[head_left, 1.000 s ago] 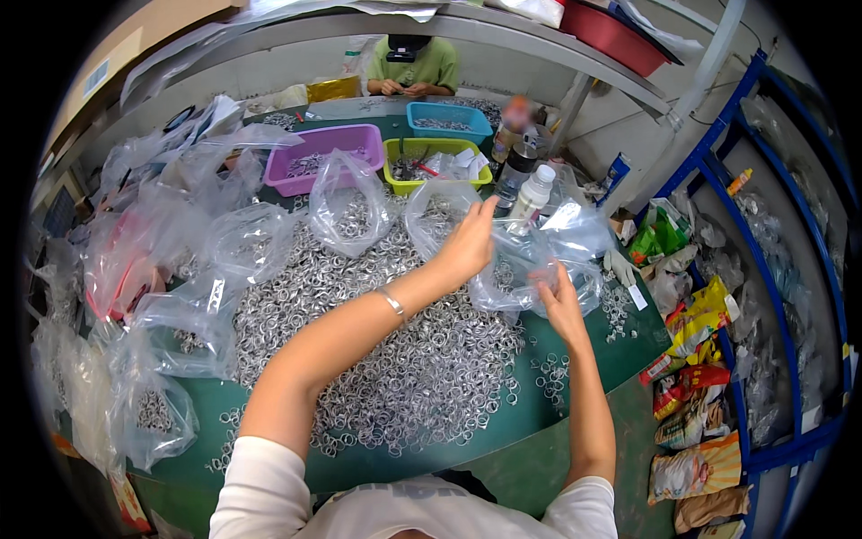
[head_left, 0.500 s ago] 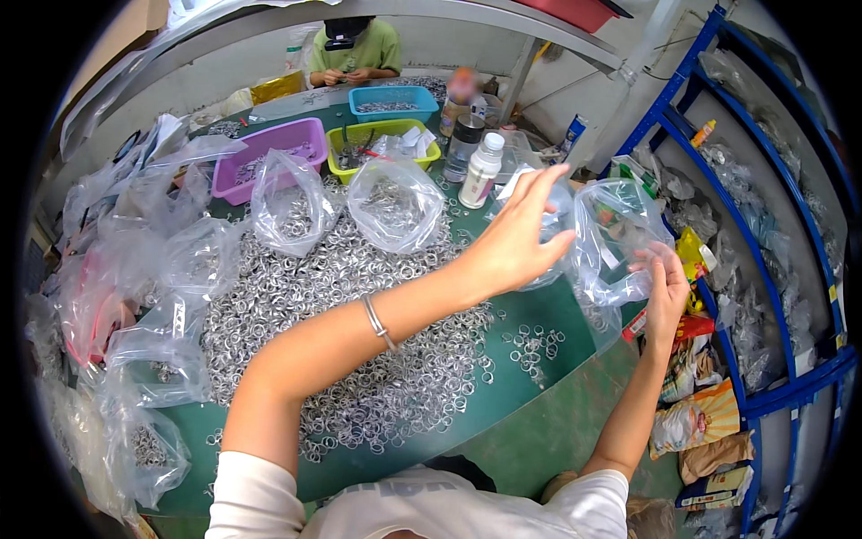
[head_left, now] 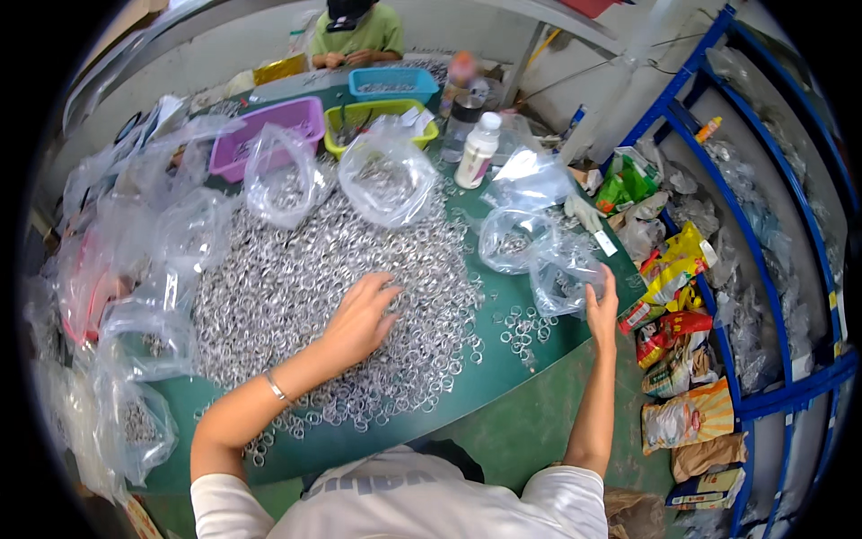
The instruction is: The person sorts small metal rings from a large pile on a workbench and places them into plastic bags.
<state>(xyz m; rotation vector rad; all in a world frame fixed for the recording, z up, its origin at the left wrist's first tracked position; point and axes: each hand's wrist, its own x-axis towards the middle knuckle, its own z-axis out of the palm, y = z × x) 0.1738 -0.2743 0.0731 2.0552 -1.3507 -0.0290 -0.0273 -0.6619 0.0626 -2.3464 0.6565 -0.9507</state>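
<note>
A broad pile of silver metal rings (head_left: 314, 251) covers the middle of the green table. My left hand (head_left: 357, 322) is over the right part of this pile, palm down with fingers apart, and nothing shows in its grasp. At the table's right side my right hand (head_left: 603, 307) holds the rim of a clear plastic bag (head_left: 564, 280) that rests on the table. Another clear bag (head_left: 510, 241) with some rings in it stands just left of that one. A small cluster of loose rings (head_left: 523, 331) lies in front of the held bag.
Farther back are two open bags of rings (head_left: 386, 184), a purple bin (head_left: 269, 144), a yellow-green bin (head_left: 377, 117), a blue bin (head_left: 393, 83) and a white bottle (head_left: 478, 151). Bags crowd the left. A blue shelf rack (head_left: 682, 90) rises at right. A person (head_left: 359, 40) sits opposite.
My left hand has moved from beside the bag at the right to the ring pile. The right hand has lowered the bag onto the table, nearer to me.
</note>
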